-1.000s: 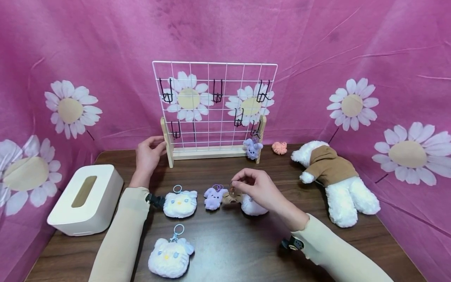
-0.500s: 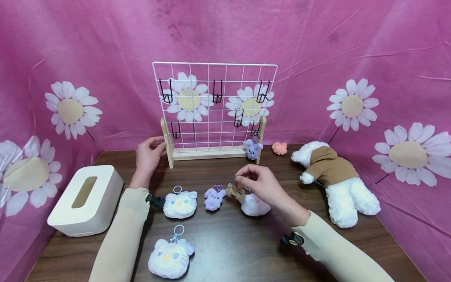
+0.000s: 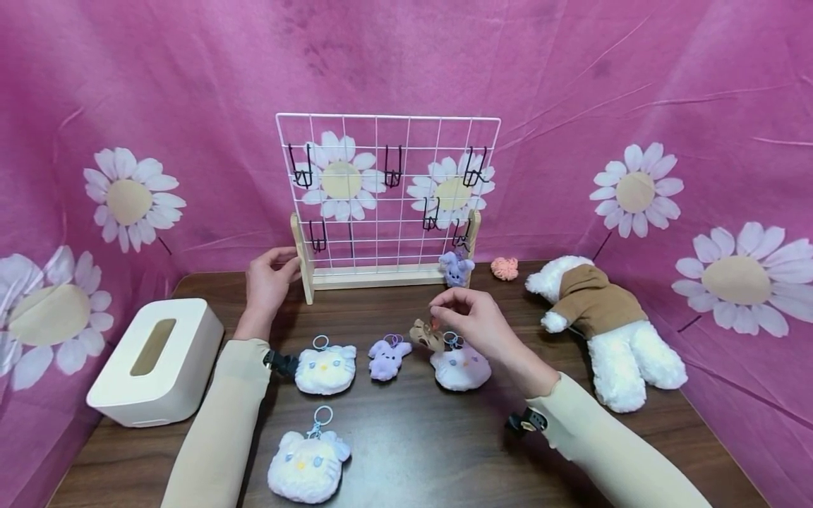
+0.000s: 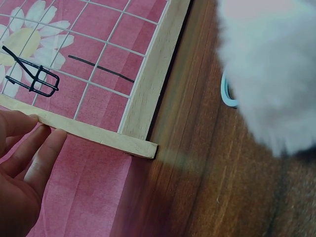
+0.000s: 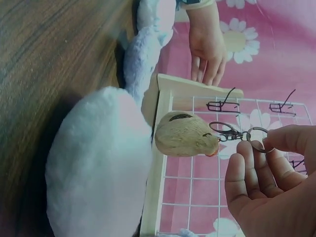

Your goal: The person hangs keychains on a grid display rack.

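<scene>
My right hand (image 3: 473,317) pinches the metal ring (image 5: 259,139) of a small brown plush keychain (image 3: 427,336). The plush dangles from its clasp, close above a white cat-face plush keychain (image 3: 462,368) with a blue ring. In the right wrist view the brown plush (image 5: 182,136) overlaps the wooden base of the rack. My left hand (image 3: 267,282) has its fingertips at the left wooden post (image 4: 98,133) of the white wire grid rack (image 3: 387,115), its fingers fairly straight. A purple plush keychain (image 3: 457,268) hangs low at the rack's right end.
Black hooks (image 3: 393,169) sit on the grid. Another purple plush (image 3: 386,360) and two white cat plushes (image 3: 325,369) (image 3: 308,466) lie on the table. A white tissue box (image 3: 190,353) stands left; a pink clump (image 3: 504,268) and a plush dog (image 3: 610,317) lie right.
My right hand has lifted the brown plush up and slightly to the right, away from the purple plush. The white cat plush beneath shows more fully. My left hand stays at the post.
</scene>
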The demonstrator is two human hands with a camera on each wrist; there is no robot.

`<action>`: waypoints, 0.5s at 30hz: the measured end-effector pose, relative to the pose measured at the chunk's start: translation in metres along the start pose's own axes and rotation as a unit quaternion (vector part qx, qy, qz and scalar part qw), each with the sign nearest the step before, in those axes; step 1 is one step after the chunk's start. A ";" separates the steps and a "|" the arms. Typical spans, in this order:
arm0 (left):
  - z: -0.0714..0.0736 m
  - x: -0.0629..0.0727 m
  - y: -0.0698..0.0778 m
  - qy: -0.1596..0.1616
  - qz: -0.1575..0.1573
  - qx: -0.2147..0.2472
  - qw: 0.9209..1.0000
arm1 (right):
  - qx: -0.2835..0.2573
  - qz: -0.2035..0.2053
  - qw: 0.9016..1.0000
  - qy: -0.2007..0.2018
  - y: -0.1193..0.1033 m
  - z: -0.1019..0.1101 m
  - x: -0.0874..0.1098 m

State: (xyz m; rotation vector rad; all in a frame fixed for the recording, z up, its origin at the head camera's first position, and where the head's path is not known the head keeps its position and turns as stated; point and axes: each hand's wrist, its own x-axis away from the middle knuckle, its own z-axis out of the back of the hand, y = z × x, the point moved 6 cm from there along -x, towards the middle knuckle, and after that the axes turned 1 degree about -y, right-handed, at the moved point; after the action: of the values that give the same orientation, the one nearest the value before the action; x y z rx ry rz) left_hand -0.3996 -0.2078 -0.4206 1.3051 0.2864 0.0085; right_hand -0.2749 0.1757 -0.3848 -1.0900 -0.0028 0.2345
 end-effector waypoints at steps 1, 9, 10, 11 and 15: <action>0.000 0.000 0.000 0.001 -0.001 0.001 1.000 | -0.001 0.000 1.000 0.002 0.001 0.001 -0.001; -0.001 0.001 0.000 0.005 0.001 0.000 1.000 | -0.025 0.002 0.999 0.021 0.001 0.010 -0.010; -0.001 0.002 0.000 0.006 0.001 0.000 1.000 | -0.026 0.005 0.999 0.023 0.001 0.011 -0.012; -0.001 0.002 0.000 0.006 0.002 -0.002 1.000 | -0.028 0.008 0.999 0.026 0.001 0.012 -0.013; -0.001 0.001 0.000 0.006 0.003 -0.008 1.000 | -0.022 0.015 0.999 0.036 -0.002 0.018 -0.019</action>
State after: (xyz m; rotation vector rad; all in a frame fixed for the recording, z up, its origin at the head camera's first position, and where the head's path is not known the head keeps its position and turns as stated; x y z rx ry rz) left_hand -0.3989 -0.2067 -0.4211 1.2902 0.2923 0.0240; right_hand -0.2954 0.1864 -0.3725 -1.1425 0.0733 0.2218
